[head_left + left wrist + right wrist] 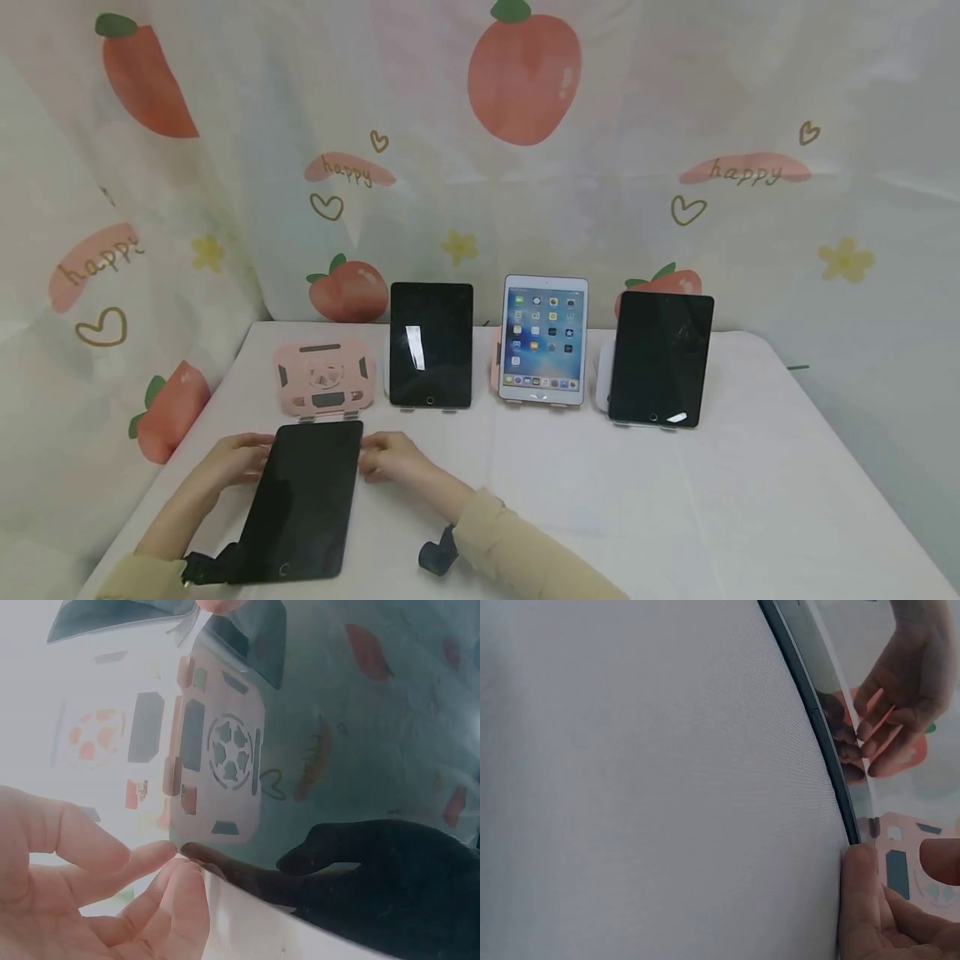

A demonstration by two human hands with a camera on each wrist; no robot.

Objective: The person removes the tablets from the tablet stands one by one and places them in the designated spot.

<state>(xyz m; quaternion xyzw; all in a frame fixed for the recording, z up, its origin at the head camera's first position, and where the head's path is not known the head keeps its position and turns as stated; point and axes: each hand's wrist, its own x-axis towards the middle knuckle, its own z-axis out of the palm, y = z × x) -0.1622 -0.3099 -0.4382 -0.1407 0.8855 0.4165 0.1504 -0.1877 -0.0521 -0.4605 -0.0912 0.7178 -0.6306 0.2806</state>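
Observation:
A black tablet point(303, 500) lies in front of a pink stand point(327, 377), its far edge close to the stand's lower tabs. My left hand point(236, 458) is at the tablet's far left corner; in the left wrist view its fingertips point(169, 849) touch the edge. On the opposite side my right hand point(393, 457) rests its fingertips against the right edge near the far corner. A fingertip point(859, 859) meets the dark rim there in the right wrist view. The glossy screen mirrors the stand, with its football cutout, and the left hand.
Along the back of the white table point(525, 508) stand a black tablet point(431, 346), a white tablet point(543, 340) with a lit home screen, and another black tablet point(662, 358), each leaning on a stand. A fruit-printed curtain point(427, 100) hangs close behind them.

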